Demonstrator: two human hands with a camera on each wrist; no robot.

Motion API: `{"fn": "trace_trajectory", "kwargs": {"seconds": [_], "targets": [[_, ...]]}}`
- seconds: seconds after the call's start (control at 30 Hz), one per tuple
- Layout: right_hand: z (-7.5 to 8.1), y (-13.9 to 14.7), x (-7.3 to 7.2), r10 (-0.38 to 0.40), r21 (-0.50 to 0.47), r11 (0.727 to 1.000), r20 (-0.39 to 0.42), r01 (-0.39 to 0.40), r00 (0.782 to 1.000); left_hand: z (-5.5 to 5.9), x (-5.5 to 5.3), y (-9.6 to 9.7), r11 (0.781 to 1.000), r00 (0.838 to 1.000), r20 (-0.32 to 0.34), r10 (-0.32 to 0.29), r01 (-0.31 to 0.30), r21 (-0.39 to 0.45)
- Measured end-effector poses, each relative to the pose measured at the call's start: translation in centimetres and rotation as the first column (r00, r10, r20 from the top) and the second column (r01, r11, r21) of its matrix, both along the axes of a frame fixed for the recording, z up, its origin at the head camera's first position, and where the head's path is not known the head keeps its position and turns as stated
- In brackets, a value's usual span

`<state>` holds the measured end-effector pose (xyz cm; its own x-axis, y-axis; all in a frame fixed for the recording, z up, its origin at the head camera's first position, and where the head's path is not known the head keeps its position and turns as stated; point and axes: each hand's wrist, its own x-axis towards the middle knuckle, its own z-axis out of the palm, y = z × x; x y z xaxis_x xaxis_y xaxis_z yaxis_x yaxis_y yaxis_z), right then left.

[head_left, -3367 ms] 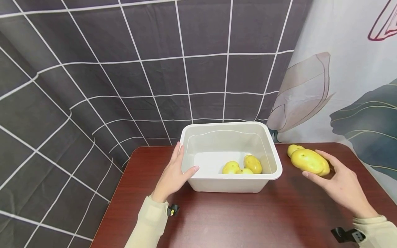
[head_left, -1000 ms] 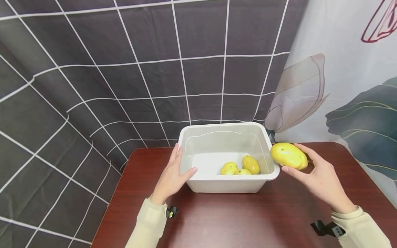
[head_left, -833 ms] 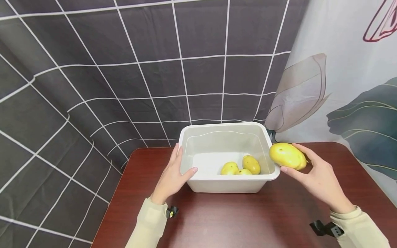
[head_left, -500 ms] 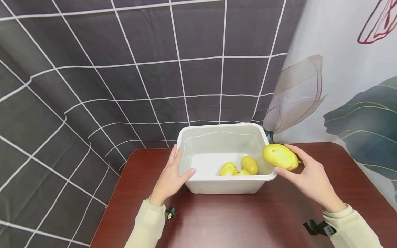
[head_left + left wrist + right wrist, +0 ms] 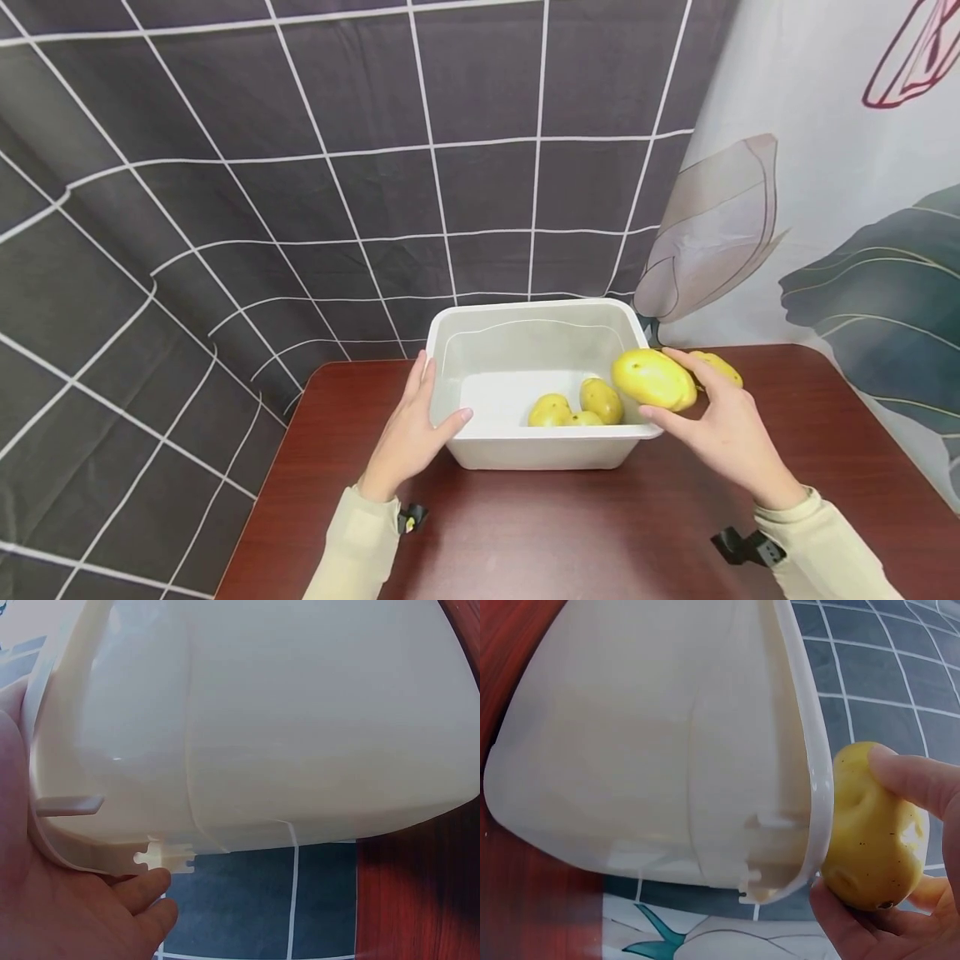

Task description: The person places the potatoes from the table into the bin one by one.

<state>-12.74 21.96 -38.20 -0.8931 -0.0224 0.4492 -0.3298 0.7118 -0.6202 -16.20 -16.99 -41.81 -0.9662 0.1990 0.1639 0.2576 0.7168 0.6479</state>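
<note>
A yellow potato (image 5: 654,379) is gripped between the thumb and fingers of my right hand (image 5: 723,429), above the right rim of a white plastic bin (image 5: 540,450). In the right wrist view the held potato (image 5: 877,829) shows beside the bin's rim, with dark specks on its skin. Several potatoes lie inside the bin, among them one potato (image 5: 602,401) by the right wall and another potato (image 5: 550,410) nearer the front. My left hand (image 5: 412,433) rests at the bin's left side, fingers extended along the outside and thumb over the front left corner.
Behind my right hand, another yellow potato (image 5: 720,368) sits on the reddish-brown table (image 5: 525,533), partly hidden. A dark cloth with white grid lines (image 5: 360,192) hangs behind the bin, and a pale patterned cloth (image 5: 825,167) hangs at the right.
My right hand has lifted the potato from the table's right side and carried it left to the bin's right rim. Another potato now shows behind that hand. My left hand stays at the bin.
</note>
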Motion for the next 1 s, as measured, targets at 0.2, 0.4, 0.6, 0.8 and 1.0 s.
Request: {"fn": "trace_trajectory", "kwargs": {"seconds": [0.2,0.4,0.6,0.8,1.0], "targets": [[0.0,-0.9,-0.3,0.029,0.011,1.000,-0.014,-0.029,0.999,0.0,0.1,0.0,1.000,1.000,-0.002,0.004,-0.004,0.004],[0.0,-1.6,-0.5,0.033,0.027,0.999,-0.011,-0.033,0.999,-0.1,0.1,0.0,1.000,1.000,0.004,0.005,-0.005,0.001],[-0.2,-2.4,-0.7,0.038,0.015,0.999,0.026,-0.039,0.999,0.1,0.2,0.0,1.000,1.000,0.000,0.005,-0.005,-0.007],[-0.2,-3.2,-0.9,0.042,-0.005,0.999,0.066,-0.041,0.997,0.2,0.2,0.0,1.000,1.000,-0.006,0.003,-0.003,0.002],[0.0,-3.8,-0.9,0.036,0.000,0.999,0.068,-0.036,0.997,0.2,0.1,0.0,1.000,1.000,-0.010,-0.003,0.003,0.001]]}}
